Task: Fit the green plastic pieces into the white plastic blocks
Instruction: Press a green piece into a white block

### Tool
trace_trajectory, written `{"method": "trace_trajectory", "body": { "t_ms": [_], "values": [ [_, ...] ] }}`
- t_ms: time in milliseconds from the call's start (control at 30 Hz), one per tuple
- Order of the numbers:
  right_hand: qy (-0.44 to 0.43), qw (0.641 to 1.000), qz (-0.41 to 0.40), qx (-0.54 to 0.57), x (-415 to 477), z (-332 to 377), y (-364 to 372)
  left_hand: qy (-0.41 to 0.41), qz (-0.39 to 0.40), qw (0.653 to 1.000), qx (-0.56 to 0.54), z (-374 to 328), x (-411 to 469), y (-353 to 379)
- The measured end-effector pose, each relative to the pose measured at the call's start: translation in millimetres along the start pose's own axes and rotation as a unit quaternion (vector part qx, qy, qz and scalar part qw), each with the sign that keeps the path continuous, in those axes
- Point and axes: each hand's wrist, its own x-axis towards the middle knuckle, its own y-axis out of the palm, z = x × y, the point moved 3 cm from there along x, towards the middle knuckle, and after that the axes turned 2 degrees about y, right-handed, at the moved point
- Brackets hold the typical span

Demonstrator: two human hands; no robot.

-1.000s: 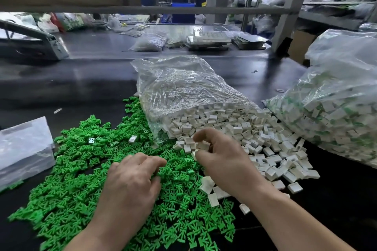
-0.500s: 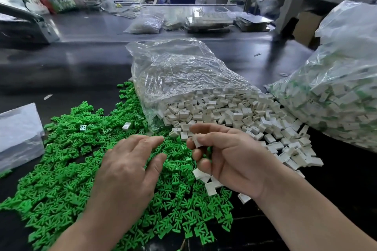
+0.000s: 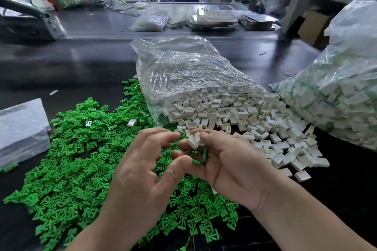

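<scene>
While the right hand (image 3: 230, 161) hangs above the desk (image 3: 91, 63), its grip pinches a white block (image 3: 193, 141) between thumb and fingertips, with green pieces (image 3: 204, 154) tucked against its lower fingers. The left hand (image 3: 142, 171) sits just beside it, its grip loosely spread, the fingers curled around nothing visible. Below lie the green pile (image 3: 71, 169) and the white blocks (image 3: 244, 116), which spill from a clear bag (image 3: 183, 71).
</scene>
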Motion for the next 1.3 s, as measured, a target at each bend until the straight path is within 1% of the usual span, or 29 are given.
{"method": "trace_trajectory", "body": {
  "t_ms": [100,200,267,400,500,567,633,733,833,900,1000,1100,1200,1300],
  "values": [
    [-0.011,1.000,0.009,0.025,-0.8,-5.1,4.1,-0.002,0.020,1.000,0.008,-0.3,-0.5,3.6],
    [-0.027,0.998,-0.006,0.048,-1.8,-10.8,6.8,0.000,0.036,0.996,0.077,1.7,-0.4,6.3],
    [-0.021,0.998,-0.011,0.050,-1.7,-14.0,6.7,0.016,0.030,0.995,0.098,2.4,0.0,5.9],
    [-0.003,0.998,-0.007,0.066,-3.5,-14.5,8.7,0.050,0.020,0.994,0.091,-1.1,1.5,2.0],
    [-0.007,0.998,-0.016,0.055,-5.3,-13.4,7.8,0.061,0.045,0.991,0.108,-3.1,1.0,3.6],
    [-0.006,0.999,-0.013,0.043,-4.4,-14.2,7.8,0.051,0.050,0.993,0.097,-2.8,0.8,4.2],
    [-0.011,0.999,-0.009,0.030,-2.9,-15.2,8.3,0.025,0.035,0.997,0.068,-2.8,1.5,2.3],
    [-0.028,1.000,-0.011,-0.003,-2.6,-14.8,7.9,-0.012,-0.009,0.999,0.036,-4.1,2.0,-3.1],
    [-0.062,0.992,-0.035,-0.107,-1.8,-12.3,3.2,-0.054,-0.053,0.997,-0.001,-1.2,0.8,-8.3],
    [-0.085,0.983,-0.039,-0.159,-0.9,-9.9,1.7,-0.091,-0.057,0.992,-0.073,2.6,0.5,-8.9],
    [-0.082,0.983,-0.033,-0.160,0.9,-8.3,1.9,-0.129,-0.052,0.971,-0.196,8.1,1.1,-7.7],
    [-0.054,0.990,-0.033,-0.129,1.4,-8.1,0.6,-0.171,-0.043,0.938,-0.300,15.4,0.7,-3.6],
    [-0.012,0.992,-0.013,-0.125,-0.1,-7.6,0.7,-0.201,-0.018,0.904,-0.376,22.2,1.5,1.2],
    [0.015,0.991,0.011,-0.133,-1.7,-7.3,-1.0,-0.197,0.007,0.883,-0.425,24.2,1.3,3.9]
  ]
}}
